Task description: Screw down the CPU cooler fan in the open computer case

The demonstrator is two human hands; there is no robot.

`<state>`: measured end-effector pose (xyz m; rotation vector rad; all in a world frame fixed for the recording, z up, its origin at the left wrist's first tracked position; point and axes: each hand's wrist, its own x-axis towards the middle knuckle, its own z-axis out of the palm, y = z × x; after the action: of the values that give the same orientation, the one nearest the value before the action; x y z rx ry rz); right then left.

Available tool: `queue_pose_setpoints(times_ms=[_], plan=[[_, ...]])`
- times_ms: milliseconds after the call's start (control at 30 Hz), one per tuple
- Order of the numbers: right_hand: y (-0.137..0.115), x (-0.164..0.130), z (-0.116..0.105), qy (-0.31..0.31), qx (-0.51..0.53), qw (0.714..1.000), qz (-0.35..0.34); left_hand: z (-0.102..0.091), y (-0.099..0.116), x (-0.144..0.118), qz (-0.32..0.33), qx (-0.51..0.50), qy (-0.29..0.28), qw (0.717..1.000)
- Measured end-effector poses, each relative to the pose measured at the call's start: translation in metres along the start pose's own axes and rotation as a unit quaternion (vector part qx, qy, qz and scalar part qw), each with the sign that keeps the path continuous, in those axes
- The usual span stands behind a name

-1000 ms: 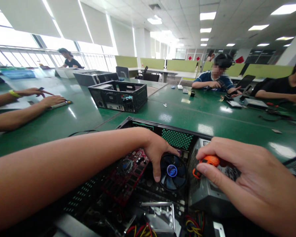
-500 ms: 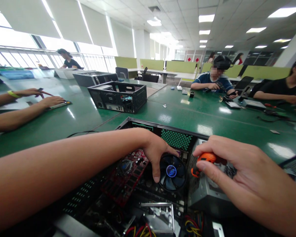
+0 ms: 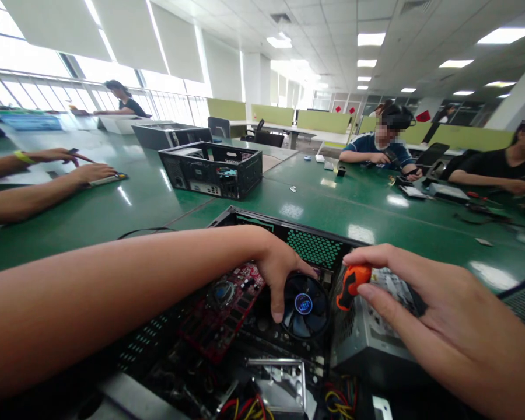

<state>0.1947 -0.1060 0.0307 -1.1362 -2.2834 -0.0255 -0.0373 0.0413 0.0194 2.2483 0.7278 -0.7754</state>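
An open black computer case (image 3: 262,220) lies in front of me on the green table. Inside it are a round black cooler fan (image 3: 305,306) with a blue centre sticker, a red expansion card (image 3: 221,315) and a grey power supply (image 3: 370,344). My left hand (image 3: 277,271) reaches into the case, with thumb and fingers gripping the fan's left rim. My right hand (image 3: 437,318) is over the power supply and pinches an orange-handled screwdriver (image 3: 349,286) between thumb and forefinger, its tip pointing down beside the fan.
Coloured wires (image 3: 249,408) and a metal bracket (image 3: 280,373) fill the case's near end. A second open case (image 3: 212,169) and a third (image 3: 170,135) stand farther back. A person's arms (image 3: 39,186) rest at left; other people sit at right and far left.
My right hand has shifted slightly left and tilted the screwdriver handle from lying flat to more upright. My left hand stays on the fan.
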Motion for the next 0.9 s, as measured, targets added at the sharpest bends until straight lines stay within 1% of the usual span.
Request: queue_pose_setpoints(times_ms=[100,200,300,433,600,767,900], plan=[[0.007,-0.006,0.005,-0.005,-0.002,1.0,0.016,0.002,-0.003,0.005,0.002,-0.004,0.007,1.0],[0.013,-0.018,0.01,-0.01,0.0,0.999,0.031,0.004,-0.003,0.012,-0.004,0.003,0.019,1.0],[0.01,-0.026,0.007,-0.008,0.006,0.999,0.036,0.006,0.0,0.013,0.005,0.004,0.02,1.0],[-0.003,-0.023,-0.004,0.003,0.018,1.0,0.019,0.008,0.009,0.007,0.038,-0.034,0.004,0.999],[-0.015,-0.019,-0.012,0.014,0.025,1.0,-0.003,0.01,0.014,0.002,0.046,-0.04,0.01,0.998],[-0.014,-0.016,-0.012,0.008,0.021,1.0,-0.006,0.008,0.011,0.002,0.038,-0.041,0.004,0.998],[-0.013,-0.01,-0.01,-0.006,0.031,1.0,-0.002,0.009,0.003,0.005,0.035,-0.024,0.022,0.999]])
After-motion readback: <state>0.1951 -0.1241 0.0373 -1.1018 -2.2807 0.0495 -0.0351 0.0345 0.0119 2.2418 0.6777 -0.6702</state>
